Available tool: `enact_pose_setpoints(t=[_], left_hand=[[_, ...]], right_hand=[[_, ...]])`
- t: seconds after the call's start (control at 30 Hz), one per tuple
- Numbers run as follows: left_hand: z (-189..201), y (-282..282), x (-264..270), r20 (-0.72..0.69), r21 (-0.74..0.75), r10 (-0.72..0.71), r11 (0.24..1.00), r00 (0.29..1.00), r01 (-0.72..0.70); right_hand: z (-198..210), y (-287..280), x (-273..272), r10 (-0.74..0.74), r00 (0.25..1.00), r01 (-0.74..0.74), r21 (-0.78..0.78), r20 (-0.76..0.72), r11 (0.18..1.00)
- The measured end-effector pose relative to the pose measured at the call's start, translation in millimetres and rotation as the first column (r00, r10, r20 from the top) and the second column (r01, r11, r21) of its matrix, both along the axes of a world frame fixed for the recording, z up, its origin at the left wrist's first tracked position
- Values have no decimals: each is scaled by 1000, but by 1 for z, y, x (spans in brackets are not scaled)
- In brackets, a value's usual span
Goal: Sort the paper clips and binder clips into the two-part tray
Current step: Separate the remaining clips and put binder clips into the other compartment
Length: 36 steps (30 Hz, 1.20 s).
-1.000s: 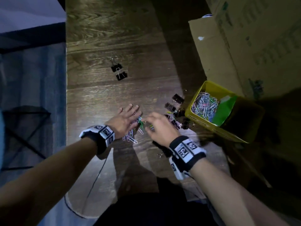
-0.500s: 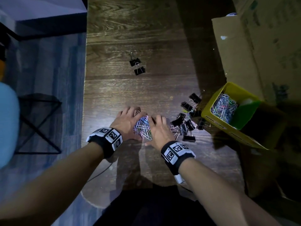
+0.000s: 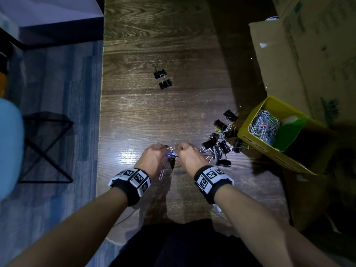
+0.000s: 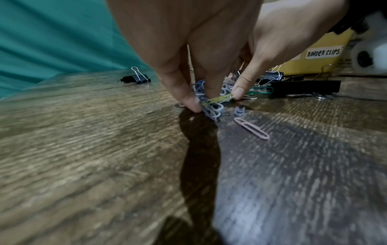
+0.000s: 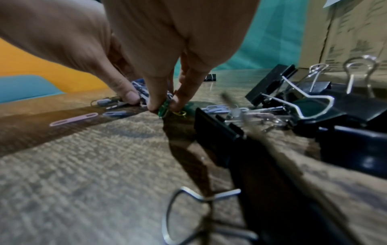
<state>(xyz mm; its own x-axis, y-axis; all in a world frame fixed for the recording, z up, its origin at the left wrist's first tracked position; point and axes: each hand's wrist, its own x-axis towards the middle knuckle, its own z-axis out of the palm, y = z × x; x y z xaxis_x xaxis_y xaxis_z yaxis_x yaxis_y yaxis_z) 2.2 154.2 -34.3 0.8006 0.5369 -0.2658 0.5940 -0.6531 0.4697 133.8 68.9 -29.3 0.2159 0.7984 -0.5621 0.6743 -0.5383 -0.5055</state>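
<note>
A small bunch of coloured paper clips (image 3: 171,154) (image 4: 211,106) lies on the wooden table between my hands. My left hand (image 3: 154,158) pinches the bunch from the left with curled fingers (image 4: 188,97). My right hand (image 3: 187,157) pinches it from the right, fingertips (image 5: 154,104) on a green clip (image 5: 164,108). A pink paper clip (image 4: 251,128) (image 3: 161,174) lies loose beside them. Black binder clips (image 3: 221,143) are heaped just right of my right hand. The yellow tray (image 3: 248,140) at the right holds paper clips (image 3: 264,126) in its near part; a green divider (image 3: 289,132) splits it.
Two more black binder clips (image 3: 162,79) lie apart farther up the table. Cardboard boxes (image 3: 308,54) stand behind the tray at the right. The table's left edge (image 3: 101,132) drops to a blue floor with a black stool frame (image 3: 44,147).
Both hands, flat on the table raking the clips together before, have closed into pinches on the gathered bunch. The view has shifted left.
</note>
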Motion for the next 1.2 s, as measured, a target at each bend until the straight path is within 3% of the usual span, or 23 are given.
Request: enact_pose_setpoints(t=[0.1,0.23,0.4,0.53,0.63,0.77,0.9,1.03,1.2], left_hand=[[3,3,2,8,-7,-11,1000,1000,12],[5,10,0,-84,-37,-4,999,996,1],[15,15,1,-19,-139,154,978,988,-155],[16,23,-2,21,-325,349,889,937,-324],[16,27,-4,44,-508,520,747,853,-429],[27,31,-4,69,-697,680,556,730,-452],[44,35,4,99,-777,739,475,666,-413],[66,36,24,124,-860,784,391,608,-329],[102,25,75,192,-924,769,351,610,-151]], right_hand=[[1,-2,3,-61,998,61,-9,-20,998],[6,-3,6,-84,996,84,9,-21,996],[16,-4,9,-103,995,104,117,-10,988],[24,-6,14,-191,980,198,185,-57,963],[29,-8,21,-288,949,312,236,-130,920],[36,-12,30,-379,885,452,298,-272,841],[43,-17,42,-482,741,647,305,-468,699],[66,-28,57,-488,615,768,329,-619,550],[99,-51,81,-451,500,861,373,-739,345]])
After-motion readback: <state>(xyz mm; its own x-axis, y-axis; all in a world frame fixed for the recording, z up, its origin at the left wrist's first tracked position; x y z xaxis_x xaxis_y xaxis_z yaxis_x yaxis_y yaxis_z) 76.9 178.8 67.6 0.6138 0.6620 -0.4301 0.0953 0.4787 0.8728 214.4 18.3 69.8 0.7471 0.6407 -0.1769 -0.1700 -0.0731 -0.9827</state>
